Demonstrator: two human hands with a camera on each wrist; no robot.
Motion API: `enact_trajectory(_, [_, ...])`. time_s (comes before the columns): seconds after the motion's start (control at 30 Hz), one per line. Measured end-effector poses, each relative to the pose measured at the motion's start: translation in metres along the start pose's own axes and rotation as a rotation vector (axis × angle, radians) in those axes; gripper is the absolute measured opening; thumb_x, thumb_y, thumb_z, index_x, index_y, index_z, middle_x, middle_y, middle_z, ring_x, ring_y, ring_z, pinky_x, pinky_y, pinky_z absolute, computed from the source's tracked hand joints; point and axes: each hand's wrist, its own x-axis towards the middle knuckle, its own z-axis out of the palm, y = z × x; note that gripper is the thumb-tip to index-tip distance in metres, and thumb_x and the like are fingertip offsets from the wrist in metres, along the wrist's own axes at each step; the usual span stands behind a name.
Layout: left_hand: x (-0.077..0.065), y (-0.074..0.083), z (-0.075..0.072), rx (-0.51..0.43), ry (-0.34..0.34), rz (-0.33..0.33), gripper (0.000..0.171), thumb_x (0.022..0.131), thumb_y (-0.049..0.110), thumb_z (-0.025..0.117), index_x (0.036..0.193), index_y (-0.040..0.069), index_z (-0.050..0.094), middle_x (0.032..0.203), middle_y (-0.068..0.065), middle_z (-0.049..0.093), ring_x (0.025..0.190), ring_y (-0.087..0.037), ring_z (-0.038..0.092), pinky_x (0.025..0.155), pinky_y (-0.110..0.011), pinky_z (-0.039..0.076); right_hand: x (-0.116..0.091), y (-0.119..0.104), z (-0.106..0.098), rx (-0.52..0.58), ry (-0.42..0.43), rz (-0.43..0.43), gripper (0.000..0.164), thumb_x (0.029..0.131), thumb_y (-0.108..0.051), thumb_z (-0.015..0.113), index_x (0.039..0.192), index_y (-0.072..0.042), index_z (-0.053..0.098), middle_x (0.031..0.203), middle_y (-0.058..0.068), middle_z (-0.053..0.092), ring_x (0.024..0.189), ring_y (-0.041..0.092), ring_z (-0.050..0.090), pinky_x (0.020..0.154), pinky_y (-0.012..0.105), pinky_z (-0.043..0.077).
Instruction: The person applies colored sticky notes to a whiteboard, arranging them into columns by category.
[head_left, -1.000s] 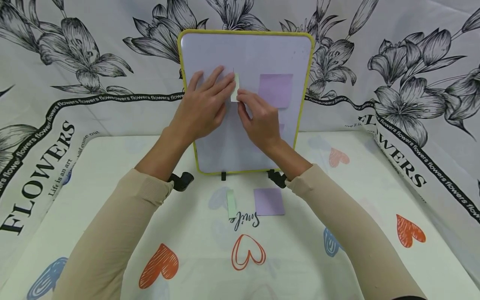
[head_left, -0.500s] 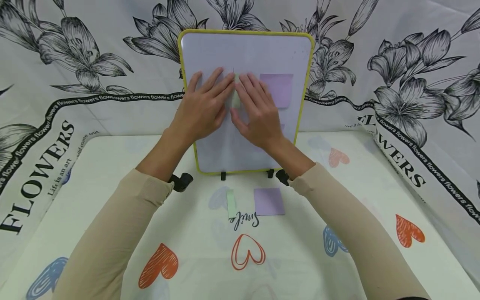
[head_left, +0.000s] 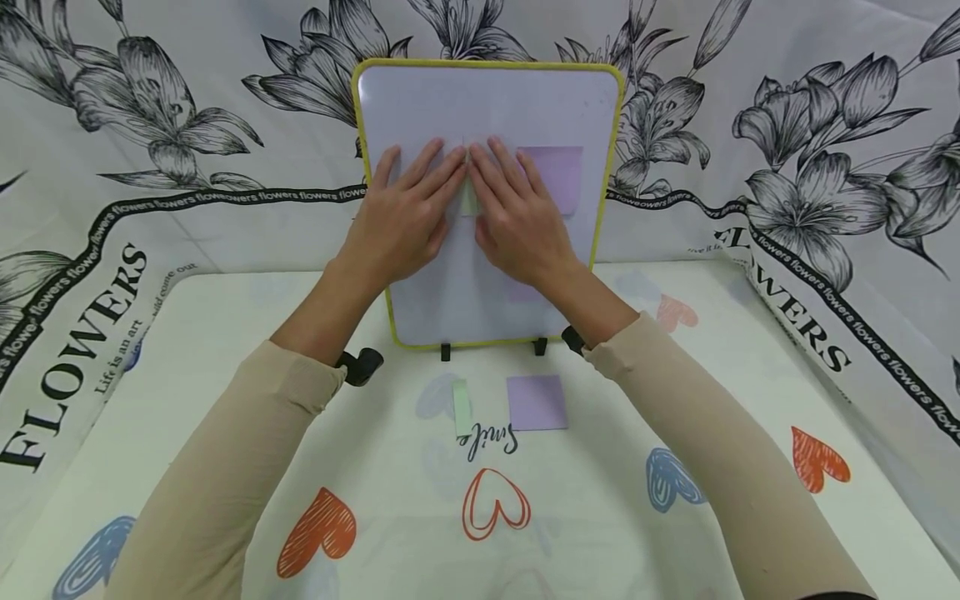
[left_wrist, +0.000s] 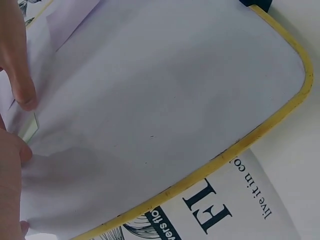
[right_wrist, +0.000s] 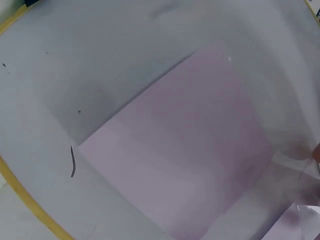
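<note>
A whiteboard (head_left: pixel 427 308) with a yellow rim stands upright. On it is a narrow green sticky note (head_left: pixel 468 202), mostly covered by fingers; its end also shows in the left wrist view. My left hand (head_left: pixel 405 212) rests on the board with extended fingers, their tips along the strip's left side. From the right, my right hand (head_left: pixel 525 217) lays its straight fingers over the strip. Beside that hand a purple sticky note (head_left: pixel 561 179) sticks to the board. A second purple note (right_wrist: pixel 175 145) fills much of the right wrist view and is largely hidden under the right hand in the head view.
On the table before the board lie another green strip (head_left: pixel 462 408) and a purple square note (head_left: pixel 537 402). Small black feet (head_left: pixel 446 352) hold the board's lower edge. A flower-printed cloth (head_left: pixel 180 108) hangs behind it.
My right hand has let go of the green strip's lower end, which it pinched, and spread its fingers up over the strip. My left hand has stayed in place.
</note>
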Motion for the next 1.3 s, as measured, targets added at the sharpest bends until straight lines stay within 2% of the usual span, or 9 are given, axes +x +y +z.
enact_trajectory(0.33, [-0.002, 0.003, 0.003, -0.016, -0.018, -0.012, 0.058, 0.097, 0.017, 0.053, 0.152, 0.006, 0.039, 0.158, -0.008, 0.035, 0.15, -0.026, 0.023, 0.117, -0.058, 0.017, -0.005, 0.003, -0.001, -0.032, -0.036, -0.025, 0.056, 0.096, -0.015, 0.049, 0.149, 0.001, 0.042, 0.157, 0.013, 0.038, 0.15, 0.028, 0.024, 0.122, 0.043, 0.01])
enact_trajectory(0.8, [-0.013, 0.007, 0.006, 0.031, 0.007, 0.04, 0.056, 0.095, 0.018, 0.058, 0.148, 0.004, 0.046, 0.155, -0.01, 0.041, 0.147, -0.027, 0.03, 0.114, -0.059, 0.024, -0.021, -0.003, 0.004, -0.083, -0.014, -0.105, 0.053, 0.096, -0.014, 0.049, 0.147, 0.001, 0.045, 0.154, 0.013, 0.042, 0.147, 0.028, 0.03, 0.12, 0.045, 0.018])
enact_trajectory(1.0, [-0.022, 0.01, 0.007, 0.081, -0.031, 0.058, 0.06, 0.095, 0.019, 0.059, 0.15, 0.005, 0.043, 0.157, -0.01, 0.038, 0.147, -0.028, 0.03, 0.112, -0.06, 0.026, -0.03, -0.006, 0.006, -0.064, -0.036, -0.122, 0.053, 0.097, -0.016, 0.05, 0.147, 0.001, 0.045, 0.154, 0.013, 0.041, 0.148, 0.027, 0.029, 0.12, 0.045, 0.018])
enact_trajectory(1.3, [-0.026, 0.013, 0.008, 0.093, -0.025, 0.056, 0.059, 0.096, 0.019, 0.056, 0.152, 0.005, 0.041, 0.159, -0.01, 0.035, 0.149, -0.027, 0.027, 0.112, -0.06, 0.026, -0.034, -0.008, 0.003, -0.033, -0.048, -0.105, 0.055, 0.096, -0.016, 0.053, 0.148, -0.001, 0.046, 0.155, 0.013, 0.041, 0.149, 0.027, 0.027, 0.121, 0.045, 0.016])
